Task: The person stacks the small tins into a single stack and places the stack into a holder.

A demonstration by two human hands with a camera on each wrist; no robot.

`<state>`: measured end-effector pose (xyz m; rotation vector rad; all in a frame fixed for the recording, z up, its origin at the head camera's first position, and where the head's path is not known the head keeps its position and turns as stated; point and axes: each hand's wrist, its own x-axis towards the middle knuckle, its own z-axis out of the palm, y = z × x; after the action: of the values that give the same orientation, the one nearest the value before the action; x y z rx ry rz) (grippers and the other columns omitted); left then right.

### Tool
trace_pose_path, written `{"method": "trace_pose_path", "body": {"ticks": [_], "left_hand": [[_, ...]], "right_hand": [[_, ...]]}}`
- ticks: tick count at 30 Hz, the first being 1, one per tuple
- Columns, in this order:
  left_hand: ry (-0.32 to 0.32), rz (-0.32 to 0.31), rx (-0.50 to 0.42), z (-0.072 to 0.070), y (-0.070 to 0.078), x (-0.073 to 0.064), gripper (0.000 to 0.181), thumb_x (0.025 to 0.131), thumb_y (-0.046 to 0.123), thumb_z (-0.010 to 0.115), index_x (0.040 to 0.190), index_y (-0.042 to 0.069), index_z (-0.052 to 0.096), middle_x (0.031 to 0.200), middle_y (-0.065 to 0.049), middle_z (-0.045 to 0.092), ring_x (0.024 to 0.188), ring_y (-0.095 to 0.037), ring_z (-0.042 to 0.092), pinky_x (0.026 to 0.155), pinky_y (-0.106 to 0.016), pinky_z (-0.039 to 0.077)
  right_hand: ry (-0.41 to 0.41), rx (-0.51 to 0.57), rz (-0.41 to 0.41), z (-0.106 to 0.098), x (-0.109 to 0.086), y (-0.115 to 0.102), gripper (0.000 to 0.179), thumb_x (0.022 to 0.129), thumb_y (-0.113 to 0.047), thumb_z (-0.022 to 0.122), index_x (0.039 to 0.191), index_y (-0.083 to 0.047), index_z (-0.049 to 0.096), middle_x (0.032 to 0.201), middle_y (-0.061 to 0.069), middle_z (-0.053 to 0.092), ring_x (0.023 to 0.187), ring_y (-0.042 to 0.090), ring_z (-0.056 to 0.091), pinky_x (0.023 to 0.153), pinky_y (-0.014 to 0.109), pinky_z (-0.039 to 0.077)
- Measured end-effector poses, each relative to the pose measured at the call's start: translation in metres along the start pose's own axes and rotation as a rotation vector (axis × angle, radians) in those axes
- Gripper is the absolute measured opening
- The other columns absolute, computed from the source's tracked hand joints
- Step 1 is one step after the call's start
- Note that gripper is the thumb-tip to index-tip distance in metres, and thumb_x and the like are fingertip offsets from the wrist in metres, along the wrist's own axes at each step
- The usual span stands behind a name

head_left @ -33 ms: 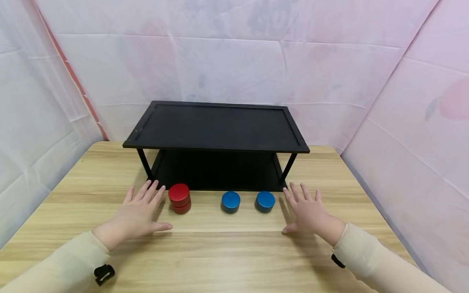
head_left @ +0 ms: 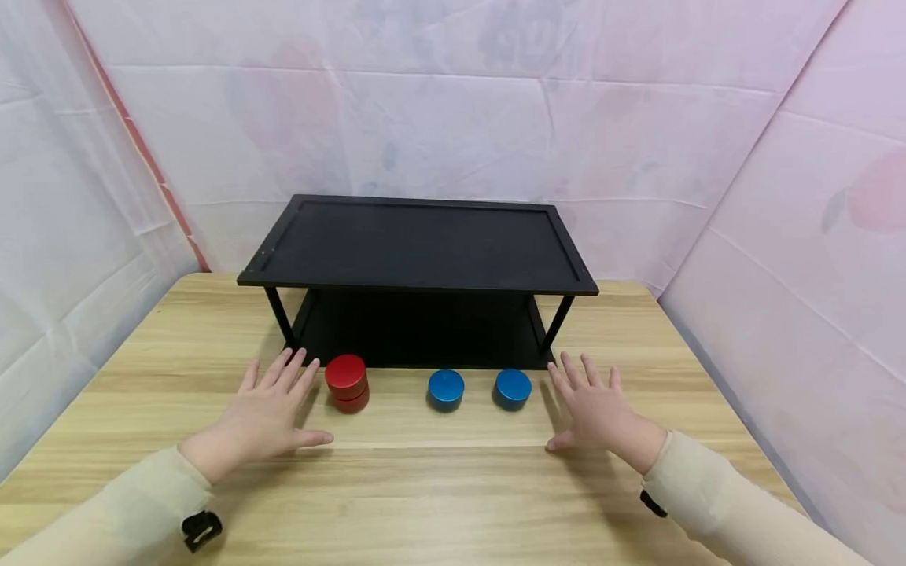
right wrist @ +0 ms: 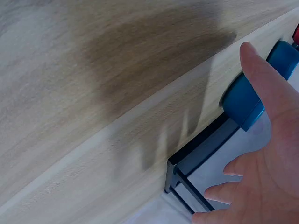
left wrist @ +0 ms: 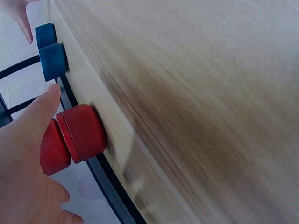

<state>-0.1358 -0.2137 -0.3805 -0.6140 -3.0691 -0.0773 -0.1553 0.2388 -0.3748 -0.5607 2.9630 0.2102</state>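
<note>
Two red round tins (head_left: pixel 347 385), one stacked on the other, stand in front of the shelf's left part. My left hand (head_left: pixel 258 420) is just left of them, fingers spread and straight, holding nothing. To the right of the stack stand two separate blue round tins, one near the middle (head_left: pixel 446 391) and one farther right (head_left: pixel 512 390). Beside the right blue tin is my right hand (head_left: pixel 594 413), its fingers also spread, nothing in it. In the left wrist view, my thumb overlaps the red stack (left wrist: pixel 84 133). The right wrist view shows a blue tin (right wrist: pixel 243 100) partly behind my thumb.
A black two-level shelf (head_left: pixel 425 244) stands behind the tins, its lower board (head_left: pixel 425 330) close to the table. The wooden table (head_left: pixel 439 503) extends toward me. White patterned cloth (head_left: pixel 453 134) hangs behind and at both sides.
</note>
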Motion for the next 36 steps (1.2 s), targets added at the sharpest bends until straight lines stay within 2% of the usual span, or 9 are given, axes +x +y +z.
{"method": "trace_pose_path", "body": {"ticks": [7, 14, 18, 21, 24, 32, 36], "left_hand": [[-0.004, -0.010, 0.001, 0.001, -0.001, -0.001, 0.106, 0.071, 0.073, 0.058, 0.143, 0.000, 0.031, 0.148, -0.026, 0.023, 0.135, -0.043, 0.016, 0.101, -0.068, 0.008], [-0.020, -0.017, -0.058, 0.003, -0.007, -0.001, 0.105, 0.074, 0.073, 0.055, 0.144, 0.000, 0.029, 0.147, -0.027, 0.025, 0.134, -0.044, 0.019, 0.099, -0.069, 0.013], [-0.017, -0.020, -0.120, 0.003, -0.008, 0.001, 0.104, 0.072, 0.065, 0.065, 0.144, -0.001, 0.028, 0.145, -0.027, 0.027, 0.132, -0.045, 0.023, 0.097, -0.070, 0.019], [-0.008, -0.010, -0.199, 0.003, -0.009, 0.004, 0.104, 0.070, 0.054, 0.075, 0.143, -0.004, 0.027, 0.143, -0.030, 0.030, 0.128, -0.047, 0.029, 0.096, -0.067, 0.026], [-0.009, -0.010, -0.319, 0.005, -0.010, 0.007, 0.103, 0.069, 0.042, 0.080, 0.143, -0.006, 0.025, 0.142, -0.031, 0.030, 0.126, -0.048, 0.032, 0.097, -0.062, 0.031], [-0.034, -0.018, -0.668, 0.013, -0.016, 0.020, 0.101, 0.074, 0.030, 0.080, 0.145, -0.005, 0.016, 0.138, -0.031, 0.037, 0.123, -0.044, 0.040, 0.096, -0.057, 0.036], [-0.048, -0.039, -0.817, 0.019, -0.017, 0.028, 0.099, 0.076, 0.026, 0.078, 0.146, -0.004, 0.014, 0.138, -0.029, 0.038, 0.124, -0.044, 0.039, 0.096, -0.054, 0.038]], "right_hand": [[0.013, 0.025, -0.011, -0.004, -0.002, -0.003, 0.113, 0.063, -0.065, 0.072, 0.145, -0.002, 0.026, 0.149, 0.024, 0.020, 0.132, 0.049, 0.018, 0.093, 0.075, 0.016], [0.067, 0.060, -0.022, -0.004, 0.002, -0.007, 0.107, 0.068, -0.060, 0.072, 0.145, -0.001, 0.026, 0.147, 0.024, 0.025, 0.131, 0.047, 0.025, 0.093, 0.074, 0.020], [0.079, 0.127, -0.018, -0.004, 0.003, -0.007, 0.103, 0.072, -0.056, 0.072, 0.145, 0.000, 0.026, 0.147, 0.024, 0.027, 0.128, 0.047, 0.030, 0.092, 0.073, 0.023], [0.085, 0.191, -0.016, -0.004, 0.005, -0.007, 0.101, 0.074, -0.054, 0.071, 0.145, 0.000, 0.025, 0.146, 0.024, 0.028, 0.126, 0.047, 0.034, 0.091, 0.072, 0.025], [0.094, 0.267, -0.027, -0.002, 0.005, -0.007, 0.099, 0.076, -0.051, 0.072, 0.145, 0.002, 0.024, 0.145, 0.025, 0.029, 0.124, 0.048, 0.037, 0.091, 0.071, 0.028], [0.064, 0.569, -0.060, 0.005, 0.012, -0.008, 0.095, 0.079, -0.042, 0.072, 0.144, 0.005, 0.021, 0.139, 0.031, 0.035, 0.122, 0.046, 0.041, 0.094, 0.056, 0.039], [0.053, 0.691, -0.067, 0.008, 0.018, -0.011, 0.089, 0.081, -0.035, 0.073, 0.143, 0.006, 0.024, 0.138, 0.029, 0.037, 0.122, 0.044, 0.042, 0.094, 0.055, 0.040]]}}
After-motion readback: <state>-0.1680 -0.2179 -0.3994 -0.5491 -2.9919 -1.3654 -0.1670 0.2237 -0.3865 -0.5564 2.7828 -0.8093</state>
